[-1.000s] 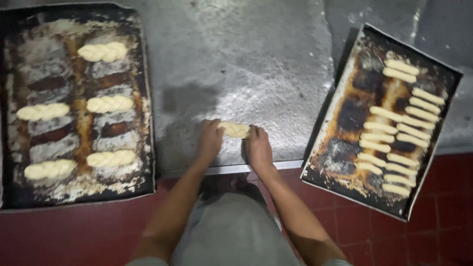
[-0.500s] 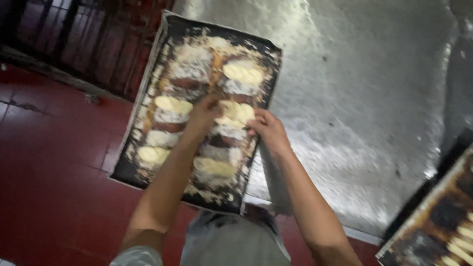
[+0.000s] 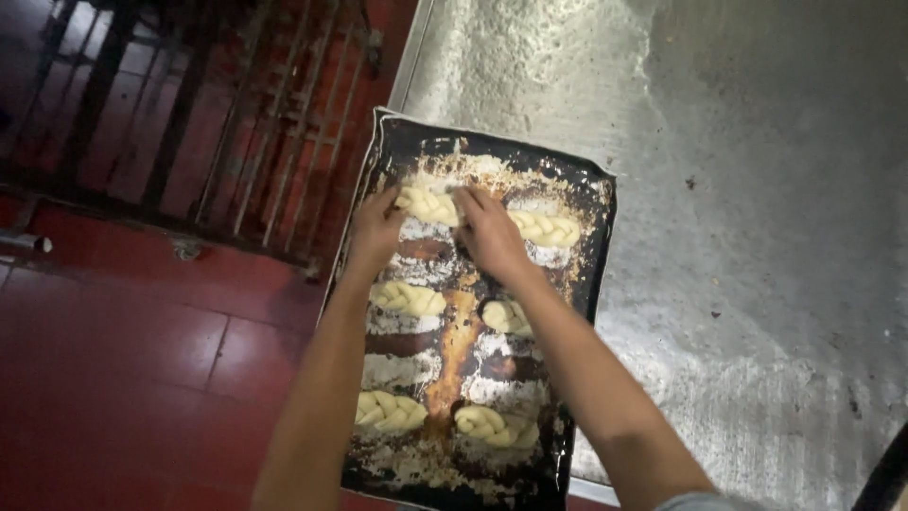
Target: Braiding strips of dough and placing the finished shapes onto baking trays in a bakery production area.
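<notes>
A dark, floury baking tray [image 3: 591, 237] lies on the left end of a metal table [image 3: 757, 189] and holds several braided raw dough pieces in two columns. My left hand [image 3: 376, 227] and my right hand [image 3: 484, 227] both rest on the ends of one braided dough piece [image 3: 427, 204] at the tray's far left corner. Another braid [image 3: 545, 228] lies just right of my right hand. Closer to me are a braid [image 3: 409, 299], a partly hidden braid [image 3: 507, 316] under my right forearm, and two near braids [image 3: 390, 412] [image 3: 496, 427].
Red tiled floor [image 3: 142, 360] spreads to the left of the table. A dark metal rack or grate [image 3: 218, 104] stands at the upper left. A dark edge of another tray [image 3: 884, 478] shows at the lower right corner.
The view swung left from the table's middle to this tray. My hands carried a dough piece from the table and now set it at the tray's far left corner.
</notes>
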